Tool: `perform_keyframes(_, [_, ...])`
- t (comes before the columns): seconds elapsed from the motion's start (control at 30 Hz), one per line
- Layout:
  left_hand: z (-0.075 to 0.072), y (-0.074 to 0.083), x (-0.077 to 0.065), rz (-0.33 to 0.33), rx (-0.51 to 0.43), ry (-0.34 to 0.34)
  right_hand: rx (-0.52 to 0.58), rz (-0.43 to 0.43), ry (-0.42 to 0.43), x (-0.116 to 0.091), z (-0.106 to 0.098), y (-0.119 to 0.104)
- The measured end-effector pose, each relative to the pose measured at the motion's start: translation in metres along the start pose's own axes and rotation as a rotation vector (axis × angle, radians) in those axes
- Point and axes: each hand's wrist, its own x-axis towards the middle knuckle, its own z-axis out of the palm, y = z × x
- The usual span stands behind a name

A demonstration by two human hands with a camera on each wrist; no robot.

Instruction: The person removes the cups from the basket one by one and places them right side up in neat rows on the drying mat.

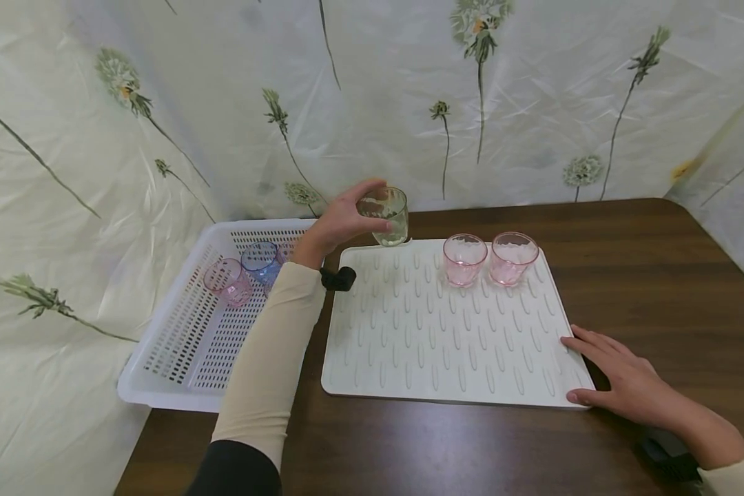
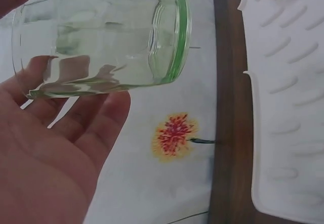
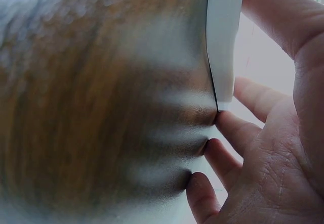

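My left hand [image 1: 341,224] grips a clear green-tinted drinking glass [image 1: 398,219] by its side, thumb and fingers around it. The glass hangs at the back left edge of a white ridged drying mat [image 1: 434,375], its thick base [image 2: 177,37] pointing down toward the table. Two pink glasses, one [image 1: 464,265] left of the other [image 1: 511,265], stand side by side on the back of the mat. At the mat's front right corner my right hand [image 1: 626,382] rests with fingers spread, its fingertips [image 3: 235,133] touching the edge and the table.
To the left stands a white perforated plastic basket [image 1: 161,399] holding a pink glass [image 1: 235,289], a blue glass [image 1: 262,265] and more glassware partly hidden by my left arm. A dark wooden table [image 1: 397,448] lies under everything. Behind it hangs a dandelion-print sheet [image 1: 384,124].
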Motion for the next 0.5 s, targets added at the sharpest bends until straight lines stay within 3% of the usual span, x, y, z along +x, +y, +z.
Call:
perform_keyframes(0.2, [0.018, -0.016, 0.016, -0.034, -0.028, 0.034, 0.001, 0.003, -0.003, 0.0, 0.0, 0.001])
perform_keyframes(0.33, [0.03, -0.026, 0.022, -0.043, -0.103, 0.086, -0.001, 0.004, -0.001, 0.0, 0.0, 0.002])
perform_keyframes(0.5, [0.045, -0.035, 0.024, -0.049, -0.13, 0.145, -0.005, -0.004, 0.01, -0.001, 0.0, 0.003])
